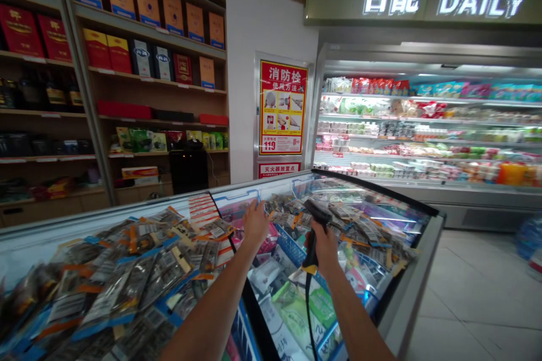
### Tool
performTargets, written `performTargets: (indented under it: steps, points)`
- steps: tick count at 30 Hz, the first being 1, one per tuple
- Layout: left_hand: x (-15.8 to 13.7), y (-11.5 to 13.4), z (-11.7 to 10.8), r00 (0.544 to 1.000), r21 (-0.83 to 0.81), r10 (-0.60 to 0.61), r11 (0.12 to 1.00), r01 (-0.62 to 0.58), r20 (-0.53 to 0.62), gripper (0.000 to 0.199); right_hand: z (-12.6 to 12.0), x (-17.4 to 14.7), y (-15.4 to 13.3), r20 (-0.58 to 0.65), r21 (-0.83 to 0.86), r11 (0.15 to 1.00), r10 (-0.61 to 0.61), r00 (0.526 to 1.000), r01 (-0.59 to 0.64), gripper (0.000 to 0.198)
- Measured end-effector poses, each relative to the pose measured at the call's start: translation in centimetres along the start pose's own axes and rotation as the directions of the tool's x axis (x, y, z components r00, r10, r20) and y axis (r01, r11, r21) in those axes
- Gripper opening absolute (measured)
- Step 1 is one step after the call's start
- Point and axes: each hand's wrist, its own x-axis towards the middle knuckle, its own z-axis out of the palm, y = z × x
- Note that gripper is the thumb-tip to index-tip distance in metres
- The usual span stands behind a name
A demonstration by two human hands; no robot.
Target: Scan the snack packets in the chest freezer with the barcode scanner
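Note:
My right hand [325,243] is wrapped around a black handheld barcode scanner [312,245] with yellow trim. The scanner's head points up and to the left over the chest freezer [423,271], and its black cable hangs down between my forearms. My left hand [255,224] reaches over the freezer's middle near a blue-edged handle, fingers stretched forward and slightly apart, with nothing visible in them. Clear snack packets [139,279] with orange and blue edges are heaped on the left. A similar pile of packets [359,225] lies beyond the scanner.
Under the scanner are blue baskets [292,251] with green and white frozen bags [292,304]. Shelves of gift boxes [148,3] stand at the back left. A red fire-hydrant notice [282,107] hangs on the wall. A lit refrigerated display [423,130] is at the right, beyond the tiled floor [470,299].

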Motion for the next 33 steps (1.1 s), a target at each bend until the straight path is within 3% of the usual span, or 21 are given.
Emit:
performTargets:
  steps: [4, 7, 12, 15, 17, 20, 22, 24, 28, 30, 33]
  points:
    - [1.6, 2.8, 4.1, 0.945, -0.007, 0.121, 0.992, -0.125, 0.302, 0.040, -0.4, 0.1, 1.1, -0.014, -0.009, 1.000, 0.008, 1.000, -0.008, 0.029]
    - [1.6, 2.9, 5.2, 0.904, 0.036, 0.151, 0.983, -0.180, 0.400, 0.035, -0.4, 0.2, 1.2, -0.017, -0.001, 1.000, 0.010, 1.000, -0.010, 0.030]
    - [0.5, 2.2, 4.4, 0.957, 0.181, 0.063, 0.976, -0.118, 0.284, 0.028, -0.2, -0.4, 1.5, -0.038, 0.001, 1.000, 0.028, 0.999, -0.028, 0.029]
    - [0.1, 2.1, 4.1, 0.974, 0.146, -0.010, 0.989, -0.023, 0.226, 0.031, 0.0, -1.3, 1.4, -0.001, 0.023, 0.999, 0.043, 0.999, -0.043, 0.029]
    - [0.2, 2.1, 4.1, 0.965, 0.093, -0.065, 0.995, 0.042, 0.256, 0.036, 0.0, -2.0, 1.2, 0.045, 0.023, 0.997, 0.066, 0.997, -0.067, 0.029]
    - [0.3, 1.8, 4.2, 0.920, -0.074, -0.084, 0.990, 0.122, 0.382, 0.024, -0.2, -3.0, 0.7, 0.099, 0.044, 0.990, 0.126, 0.987, -0.131, 0.029]
    - [0.1, 1.3, 4.3, 0.920, -0.262, -0.138, 0.934, 0.244, 0.366, 0.021, -0.3, -3.6, 0.4, 0.120, 0.088, 0.980, 0.170, 0.978, -0.181, 0.031]
    - [-0.2, 0.7, 4.3, 0.921, -0.470, -0.252, 0.801, 0.370, 0.297, 0.029, -0.5, -4.1, 0.3, 0.157, 0.143, 0.964, 0.201, 0.967, -0.224, 0.032]
    - [-0.8, 0.2, 4.3, 0.895, -0.724, -0.373, 0.545, 0.423, 0.243, 0.037, -0.3, -4.8, 0.3, 0.286, 0.225, 0.934, 0.209, 0.935, -0.277, 0.035]
    - [-0.9, 0.3, 4.4, 0.898, -0.756, -0.384, 0.518, 0.400, 0.212, 0.035, -0.2, -5.0, 0.3, 0.325, 0.225, 0.926, 0.222, 0.919, -0.304, 0.036]
    - [-0.8, 0.5, 4.5, 0.898, -0.729, -0.396, 0.556, 0.399, 0.191, 0.033, -0.2, -5.2, 0.5, 0.346, 0.203, 0.917, 0.262, 0.901, -0.344, 0.035]
